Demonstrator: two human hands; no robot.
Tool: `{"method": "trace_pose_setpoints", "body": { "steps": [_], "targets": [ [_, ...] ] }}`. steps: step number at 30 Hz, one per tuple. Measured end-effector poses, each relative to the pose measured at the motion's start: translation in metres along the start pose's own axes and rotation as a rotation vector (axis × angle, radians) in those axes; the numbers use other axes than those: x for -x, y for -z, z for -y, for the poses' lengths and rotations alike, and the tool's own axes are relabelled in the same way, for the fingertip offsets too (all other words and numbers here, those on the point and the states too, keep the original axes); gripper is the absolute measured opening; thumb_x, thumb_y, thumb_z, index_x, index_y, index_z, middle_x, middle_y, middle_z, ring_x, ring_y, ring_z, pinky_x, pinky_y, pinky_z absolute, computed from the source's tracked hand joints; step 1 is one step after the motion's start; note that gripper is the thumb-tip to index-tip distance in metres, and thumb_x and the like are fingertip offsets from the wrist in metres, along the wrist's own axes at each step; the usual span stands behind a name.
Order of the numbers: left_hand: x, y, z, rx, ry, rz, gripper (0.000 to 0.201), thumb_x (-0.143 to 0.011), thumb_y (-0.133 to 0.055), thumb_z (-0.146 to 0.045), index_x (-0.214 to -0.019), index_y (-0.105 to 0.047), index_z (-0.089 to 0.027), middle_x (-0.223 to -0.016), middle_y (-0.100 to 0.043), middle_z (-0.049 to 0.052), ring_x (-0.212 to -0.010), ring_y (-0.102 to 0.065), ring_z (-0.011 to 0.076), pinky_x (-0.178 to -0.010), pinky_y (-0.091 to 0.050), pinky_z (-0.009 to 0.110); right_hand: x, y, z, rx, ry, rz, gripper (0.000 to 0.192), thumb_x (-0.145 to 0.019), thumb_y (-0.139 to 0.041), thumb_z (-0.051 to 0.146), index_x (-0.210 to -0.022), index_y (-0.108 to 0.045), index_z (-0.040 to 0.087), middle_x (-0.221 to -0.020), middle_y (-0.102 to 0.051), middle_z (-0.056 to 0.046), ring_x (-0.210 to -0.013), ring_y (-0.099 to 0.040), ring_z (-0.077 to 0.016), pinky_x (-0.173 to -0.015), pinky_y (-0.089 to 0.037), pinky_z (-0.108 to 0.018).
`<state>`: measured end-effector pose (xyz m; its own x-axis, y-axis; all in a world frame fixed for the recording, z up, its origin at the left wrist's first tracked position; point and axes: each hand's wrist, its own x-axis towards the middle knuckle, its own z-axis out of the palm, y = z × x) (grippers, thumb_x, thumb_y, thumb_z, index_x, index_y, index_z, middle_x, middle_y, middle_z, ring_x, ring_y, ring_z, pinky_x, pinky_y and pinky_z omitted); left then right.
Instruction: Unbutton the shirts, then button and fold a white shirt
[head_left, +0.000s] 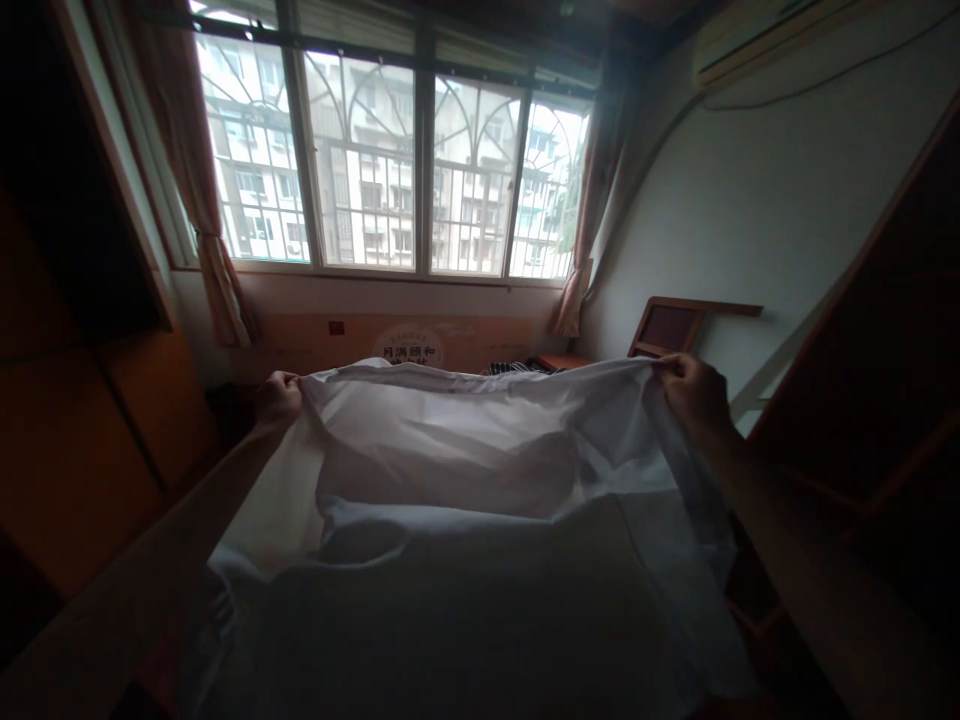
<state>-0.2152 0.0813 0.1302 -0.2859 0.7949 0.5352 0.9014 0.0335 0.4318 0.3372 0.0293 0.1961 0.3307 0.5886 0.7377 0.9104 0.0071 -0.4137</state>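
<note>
Out in front of the window [390, 160], both arms are stretched wide and a white sheet [465, 480] hangs between them, its top edge pulled almost level across the middle of the view. Left hand [277, 395] is closed into a fist around the sheet's left upper corner, fingers curled tight on the cloth. Right hand [694, 390] grips the right upper corner, thumb and fingers pinching a bunched fold of fabric. Below that taut edge the sheet billows and sags toward the camera, thin enough that a darker layer shows through its lower half, and it fills the bottom of the frame; what lies under it I cannot tell. Behind the sheet, a tan headboard [405, 345] with a round printed label runs beneath the window sill. Pinkish curtains [214, 250] are tied back at both sides of the barred panes, with apartment blocks showing outside. Off to the right, just beyond the right hand, a wooden chair back [667, 328] leans near the pale wall. Dark wooden cabinets [82, 400] stand along the left side, and an air conditioner [757, 40] sits high on the right wall.
</note>
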Motion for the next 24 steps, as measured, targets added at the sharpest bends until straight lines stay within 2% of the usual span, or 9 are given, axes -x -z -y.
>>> {"method": "trace_pose_setpoints", "body": {
  "steps": [3, 5, 7, 11, 14, 16, 19, 22, 24],
  "targets": [
    [0.009, 0.003, -0.018, -0.088, 0.012, -0.073, 0.026, -0.086, -0.030, -0.026, -0.092, -0.049, -0.008, -0.081, -0.058, 0.008, -0.074, -0.054, 0.0173, -0.062, -0.040, 0.027, 0.003, -0.002, 0.008, 0.097, -0.078, 0.026, 0.015, -0.076, -0.050, 0.023, -0.085, -0.058, 0.013, -0.080, -0.062, -0.011, -0.071, -0.056, -0.0171, -0.064, -0.039, -0.028],
    [0.021, -0.001, -0.031, -0.147, -0.128, -0.146, 0.024, -0.085, -0.032, -0.023, -0.097, -0.048, -0.009, -0.091, -0.057, 0.009, -0.086, -0.052, 0.0198, -0.072, -0.041, 0.030, 0.011, -0.009, 0.010, 0.164, -0.019, 0.098, 0.019, -0.073, -0.054, 0.023, -0.089, -0.056, 0.014, -0.080, -0.062, -0.010, -0.070, -0.056, -0.0187, -0.063, -0.039, -0.029],
    [0.036, -0.009, -0.045, -0.124, -0.324, -0.121, 0.022, -0.084, -0.034, -0.020, -0.097, -0.049, -0.009, -0.095, -0.056, 0.008, -0.093, -0.051, 0.0206, -0.079, -0.040, 0.031, 0.021, -0.022, 0.010, 0.160, 0.106, 0.155, 0.026, -0.070, -0.059, 0.023, -0.093, -0.054, 0.014, -0.084, -0.062, -0.009, -0.074, -0.057, -0.0201, -0.064, -0.041, -0.029],
    [0.072, -0.034, -0.078, 0.063, -0.583, 0.231, 0.017, -0.083, -0.040, -0.024, -0.090, -0.053, -0.016, -0.091, -0.060, 0.005, -0.082, -0.056, 0.0161, -0.076, -0.044, 0.028, 0.045, -0.056, 0.019, 0.001, 0.306, 0.326, 0.025, -0.070, -0.057, 0.020, -0.094, -0.054, 0.015, -0.094, -0.062, -0.008, -0.082, -0.059, -0.0183, -0.073, -0.044, -0.028],
    [0.105, -0.053, -0.104, 0.186, -0.817, 0.435, 0.028, -0.082, -0.044, -0.030, -0.106, -0.051, -0.017, -0.106, -0.058, 0.008, -0.095, -0.055, 0.0184, -0.085, -0.042, 0.032, 0.065, -0.083, 0.036, -0.068, 0.349, 0.531, 0.031, -0.074, -0.053, 0.019, -0.104, -0.052, 0.016, -0.102, -0.061, -0.008, -0.078, -0.060, -0.0171, -0.072, -0.045, -0.029],
    [0.127, -0.066, -0.117, 0.179, -0.910, 0.551, 0.044, -0.078, -0.051, -0.030, -0.120, -0.043, -0.020, -0.121, -0.051, 0.009, -0.109, -0.047, 0.0222, -0.091, -0.038, 0.036, 0.079, -0.100, 0.050, -0.069, 0.391, 0.668, 0.039, -0.075, -0.052, 0.018, -0.113, -0.049, 0.014, -0.106, -0.060, -0.011, -0.087, -0.060, -0.0214, -0.077, -0.045, -0.032],
    [0.151, -0.087, -0.125, 0.062, -0.923, 0.684, 0.057, -0.074, -0.051, -0.020, -0.129, -0.034, -0.018, -0.131, -0.041, 0.013, -0.119, -0.037, 0.0267, -0.097, -0.031, 0.040, 0.098, -0.125, 0.068, -0.098, 0.456, 0.766, 0.053, -0.073, -0.057, 0.023, -0.123, -0.044, 0.013, -0.119, -0.053, -0.014, -0.104, -0.053, -0.0242, -0.088, -0.041, -0.034],
    [0.162, -0.100, -0.123, 0.003, -0.912, 0.762, 0.055, -0.076, -0.047, -0.019, -0.130, -0.033, -0.017, -0.134, -0.036, 0.014, -0.124, -0.030, 0.0291, -0.098, -0.028, 0.043, 0.111, -0.149, 0.079, -0.112, 0.506, 0.841, 0.059, -0.072, -0.060, 0.028, -0.127, -0.040, 0.016, -0.126, -0.047, -0.013, -0.111, -0.048, -0.0234, -0.093, -0.038, -0.033],
    [0.166, -0.101, -0.120, 0.019, -0.917, 0.789, 0.051, -0.078, -0.044, -0.020, -0.129, -0.035, -0.018, -0.135, -0.035, 0.013, -0.126, -0.027, 0.0290, -0.099, -0.027, 0.044, 0.115, -0.164, 0.084, -0.095, 0.507, 0.867, 0.059, -0.073, -0.059, 0.033, -0.127, -0.040, 0.019, -0.129, -0.044, -0.012, -0.114, -0.045, -0.0243, -0.094, -0.037, -0.035]
  ]
}}
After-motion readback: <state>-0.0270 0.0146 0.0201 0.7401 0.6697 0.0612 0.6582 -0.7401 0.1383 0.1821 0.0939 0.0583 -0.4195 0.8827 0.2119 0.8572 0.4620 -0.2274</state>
